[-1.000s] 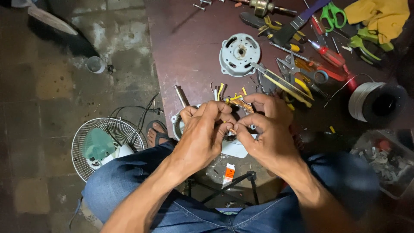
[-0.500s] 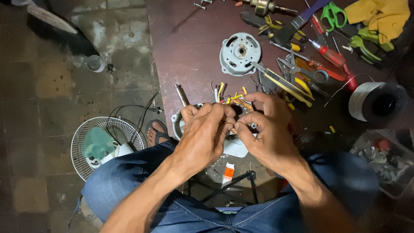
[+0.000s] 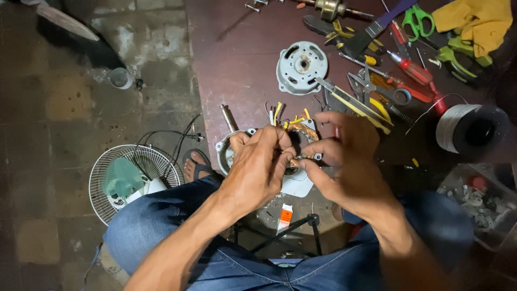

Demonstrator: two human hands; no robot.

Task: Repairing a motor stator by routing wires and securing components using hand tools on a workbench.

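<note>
A fan motor stator point(image 3: 299, 134) with copper windings and yellow-sleeved wires lies at the near edge of the dark red table point(image 3: 237, 70). My left hand point(image 3: 258, 164) covers its left side, fingers pinched on the winding wires. My right hand point(image 3: 347, 159) is at its right side, thumb and fingers pinching the same copper wires near the middle. Much of the motor is hidden under both hands. A metal shaft point(image 3: 229, 117) sticks out to the upper left of the motor.
A grey motor cover point(image 3: 301, 67) lies farther back on the table. Pliers, scissors, screwdrivers and a brush point(image 3: 377, 81) crowd the right. A wire spool point(image 3: 468, 128) sits at right, a parts tray point(image 3: 479, 202) below it. A small fan point(image 3: 126, 180) stands on the floor at left.
Both hands stay on the motor. My fingers have shifted slightly on the wires, and the right hand has drawn a little to the right.
</note>
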